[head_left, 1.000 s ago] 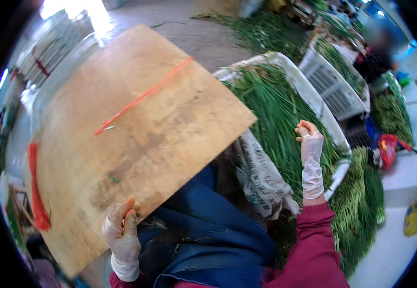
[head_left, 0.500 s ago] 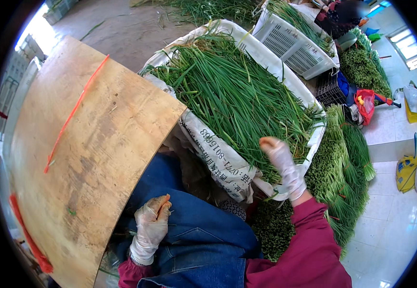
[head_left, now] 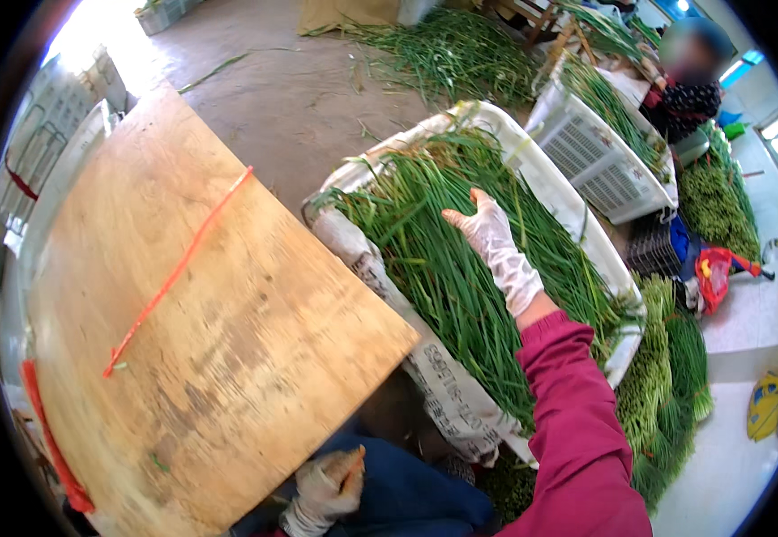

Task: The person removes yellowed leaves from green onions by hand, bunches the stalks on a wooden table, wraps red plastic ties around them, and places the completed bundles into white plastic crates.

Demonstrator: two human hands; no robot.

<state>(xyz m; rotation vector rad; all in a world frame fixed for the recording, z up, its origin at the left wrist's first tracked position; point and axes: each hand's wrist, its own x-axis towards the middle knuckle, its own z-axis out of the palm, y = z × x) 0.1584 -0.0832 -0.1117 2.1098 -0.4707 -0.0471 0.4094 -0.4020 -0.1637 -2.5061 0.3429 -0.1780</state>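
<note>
My right hand, in a thin whitish glove with bare fingertips, is over the middle of a heap of long green chives. Its thumb and fingers are apart, and nothing shows between them. The chives fill a large white crate lined with a printed white sack. Down by my lap, close to the board's near edge, my left hand is gloved the same way. Its fingers are curled in with the thumb against them, and nothing sticks out.
On my left a wooden board carries a red strip; a red bundle lies along its far left edge. Beyond my crate stand another white crate and a person. Bundled greens lie at right, loose ones on the floor.
My right hand has moved from the crate's near right end forward and left over the chives, its fingers spreading. The view has shifted; my left hand stays by my lap.
</note>
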